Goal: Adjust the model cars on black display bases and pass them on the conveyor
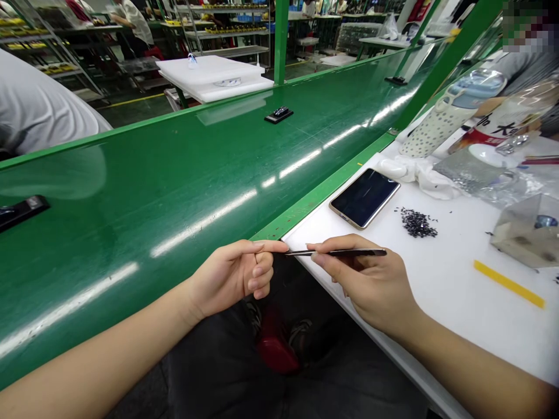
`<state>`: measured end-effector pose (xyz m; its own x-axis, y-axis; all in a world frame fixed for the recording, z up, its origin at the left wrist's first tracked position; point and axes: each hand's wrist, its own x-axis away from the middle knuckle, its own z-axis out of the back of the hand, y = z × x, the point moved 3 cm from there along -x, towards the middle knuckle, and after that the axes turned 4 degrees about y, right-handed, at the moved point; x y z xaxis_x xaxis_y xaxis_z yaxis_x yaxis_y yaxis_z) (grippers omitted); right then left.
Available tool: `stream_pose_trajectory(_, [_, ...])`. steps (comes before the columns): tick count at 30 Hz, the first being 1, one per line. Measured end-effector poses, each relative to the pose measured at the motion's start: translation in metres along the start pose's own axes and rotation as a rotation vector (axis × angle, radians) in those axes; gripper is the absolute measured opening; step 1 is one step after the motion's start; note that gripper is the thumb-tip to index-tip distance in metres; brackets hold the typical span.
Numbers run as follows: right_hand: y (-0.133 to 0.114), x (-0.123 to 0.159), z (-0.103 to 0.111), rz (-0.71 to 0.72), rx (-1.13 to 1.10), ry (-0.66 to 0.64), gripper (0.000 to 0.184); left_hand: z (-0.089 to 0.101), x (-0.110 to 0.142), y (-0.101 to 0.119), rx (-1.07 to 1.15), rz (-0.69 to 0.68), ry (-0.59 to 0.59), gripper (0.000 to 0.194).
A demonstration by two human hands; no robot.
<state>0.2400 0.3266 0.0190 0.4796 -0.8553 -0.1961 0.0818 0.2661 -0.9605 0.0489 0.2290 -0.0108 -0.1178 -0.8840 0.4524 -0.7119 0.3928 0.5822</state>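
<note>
Probably for control, our right hand (384,288) pinches tweezers (360,252) nearer us than the smartphone (365,198). Our left hand (231,272), its grip unclear, extends a finger, likely steadying their tip.

Phone (365,198) on the tabletop (454,250) — pile of bits (418,223) right, conveyor (209,169) left.

There are three black objects (278,114) on the green belt (218,169), one phone (365,198), one yellow strip (509,284), one dotted bottle (437,125), one black pile (418,223), one pair of tweezers (358,252).
</note>
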Motion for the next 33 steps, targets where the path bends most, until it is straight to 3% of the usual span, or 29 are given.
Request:
stream_pose_trajectory(3, [0.001, 0.001, 0.001, -0.064, 0.000, 0.007, 0.007, 0.000, 0.000, -0.001, -0.009, 0.000, 0.004, 0.037])
stream_pose_trajectory(33, [0.009, 0.002, 0.000, -0.115, -0.045, 0.022, 0.016, 0.003, 0.000, -0.006, -0.090, -0.043, -0.036, 0.031])
